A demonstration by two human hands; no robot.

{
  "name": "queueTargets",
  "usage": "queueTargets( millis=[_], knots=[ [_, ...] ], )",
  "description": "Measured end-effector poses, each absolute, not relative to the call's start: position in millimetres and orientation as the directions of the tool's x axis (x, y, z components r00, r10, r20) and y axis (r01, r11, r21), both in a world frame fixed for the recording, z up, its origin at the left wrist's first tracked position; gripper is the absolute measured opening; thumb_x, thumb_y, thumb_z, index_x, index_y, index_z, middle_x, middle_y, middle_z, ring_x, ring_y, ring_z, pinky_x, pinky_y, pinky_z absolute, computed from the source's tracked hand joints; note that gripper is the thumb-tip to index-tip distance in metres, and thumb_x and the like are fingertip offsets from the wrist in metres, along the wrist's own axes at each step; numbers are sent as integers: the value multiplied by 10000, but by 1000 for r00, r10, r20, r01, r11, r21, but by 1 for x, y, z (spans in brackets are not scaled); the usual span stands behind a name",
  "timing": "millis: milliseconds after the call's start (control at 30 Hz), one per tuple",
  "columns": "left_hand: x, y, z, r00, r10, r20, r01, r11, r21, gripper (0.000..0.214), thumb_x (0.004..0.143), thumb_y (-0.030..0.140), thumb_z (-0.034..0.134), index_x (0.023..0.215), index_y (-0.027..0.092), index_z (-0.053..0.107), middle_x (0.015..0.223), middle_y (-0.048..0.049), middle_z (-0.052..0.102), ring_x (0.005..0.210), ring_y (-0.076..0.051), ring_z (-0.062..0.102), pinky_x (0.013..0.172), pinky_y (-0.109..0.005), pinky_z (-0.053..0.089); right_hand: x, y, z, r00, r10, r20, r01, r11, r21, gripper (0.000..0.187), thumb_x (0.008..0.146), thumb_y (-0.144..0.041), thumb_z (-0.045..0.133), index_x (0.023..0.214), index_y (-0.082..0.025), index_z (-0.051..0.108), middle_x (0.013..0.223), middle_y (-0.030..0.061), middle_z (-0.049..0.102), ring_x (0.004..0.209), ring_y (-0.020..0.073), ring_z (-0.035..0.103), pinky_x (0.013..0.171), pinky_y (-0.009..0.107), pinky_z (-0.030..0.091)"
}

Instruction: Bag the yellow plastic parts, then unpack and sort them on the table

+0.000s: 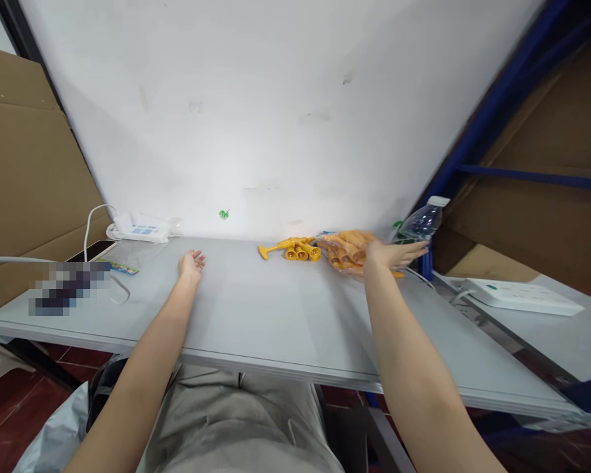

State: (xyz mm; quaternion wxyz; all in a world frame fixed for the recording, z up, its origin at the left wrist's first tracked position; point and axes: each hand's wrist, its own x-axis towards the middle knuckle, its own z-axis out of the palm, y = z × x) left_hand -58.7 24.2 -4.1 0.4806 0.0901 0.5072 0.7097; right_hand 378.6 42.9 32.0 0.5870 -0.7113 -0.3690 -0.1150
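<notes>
On the table (285, 315), left hand (191, 265) lying loose, palm up, fingers half curled, gripping nothing. Farther right, right hand (394, 255) flat and spread, laid against a clear bag (342, 248) stuffed with orange parts. Left of the bag, loose yellow parts (295, 249). At the wall, a tilted bottle (421, 223), fill unclear

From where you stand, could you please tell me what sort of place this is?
Probably a storeroom or small assembly workshop: flattened cardboard leans beside the grey work table, blue metal racking stands to the right, and the table holds loose yellow plastic parts.
</notes>
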Motion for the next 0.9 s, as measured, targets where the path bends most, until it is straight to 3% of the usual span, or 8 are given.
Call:
queueTargets(
  millis=[67, 133, 267, 400, 500, 600, 767, 900],
  knots=[
    [-58, 24, -4, -522, 773, -359, -592, -26, 805, 191, 878, 112, 419, 1009, 199, 528, 835, -22, 652, 565, -78, 568, 555, -195, 388, 374, 39, 38, 812, 320, 489, 533, -63, -844, 791, 828, -199, 484, 1527, -130, 123, 1584, 291, 58, 1487, 379, 126, 1133, 670, 116],
    [-57, 24, -4, -528, 772, -354, -583, -26, 812, 218, 869, 106, 428, 1033, 198, 538, 861, -32, 663, 585, -84, 582, 555, -198, 388, 364, 33, 44, 799, 298, 523, 554, -25, -832, 793, 807, -187, 489, 1524, -136, 154, 1605, 252, 53, 1500, 362, 56, 1139, 670, 64],
    [-55, 22, -4, -536, 774, -336, -547, -15, 837, 254, 862, 99, 424, 1067, 186, 546, 913, -52, 675, 590, -84, 590, 548, -199, 384, 329, 26, 50, 500, 344, 795, 812, 132, -568, 720, 798, -181, 458, 1484, -91, 258, 1603, 239, 121, 1504, 325, 42, 1161, 631, 44],
    [-53, 21, -3, -550, 781, -297, -488, -12, 873, 284, 845, 91, 427, 1086, 179, 547, 919, -58, 678, 573, -81, 585, 533, -194, 380, 280, 35, 35, 163, 523, 837, 877, 312, -365, 634, 827, -180, 404, 1454, -131, 316, 1569, 210, 266, 1474, 309, 200, 1127, 664, 173],
    [-52, 20, -4, -550, 791, -270, -448, -7, 894, 308, 831, 80, 424, 1101, 171, 542, 917, -59, 678, 554, -76, 575, 527, -193, 377, 241, 43, 14, -57, 688, 724, 869, 391, -303, 584, 862, -176, 396, 1445, -143, 375, 1535, 199, 364, 1423, 298, 323, 1137, 609, 230],
    [-51, 20, -5, -548, 798, -251, -426, -8, 905, 316, 828, 76, 413, 1106, 165, 534, 912, -57, 675, 543, -72, 568, 529, -194, 377, 211, 48, -7, -190, 830, 525, 886, 375, -271, 535, 914, -230, 384, 1442, -155, 420, 1551, 155, 369, 1437, 302, 303, 1163, 591, 188],
    [-48, 20, -6, -557, 803, -211, -354, 0, 935, 245, 808, 100, 476, 1034, 174, 530, 865, -42, 662, 533, -73, 561, 523, -194, 371, 189, 52, -25, -153, 958, 241, 943, 214, -253, 513, 992, -388, 308, 1463, -223, 426, 1576, 97, 342, 1475, 322, 202, 1161, 639, 66],
    [-48, 23, -10, -566, 815, -126, -220, -3, 975, 243, 764, 85, 502, 988, 180, 519, 860, -40, 661, 577, -91, 587, 522, -200, 372, 189, 54, -30, -166, 955, 245, 944, 226, -241, 450, 1002, -406, 313, 1355, -235, 532, 1436, 132, 497, 1427, 296, 288, 1160, 624, 37]
  ],
)
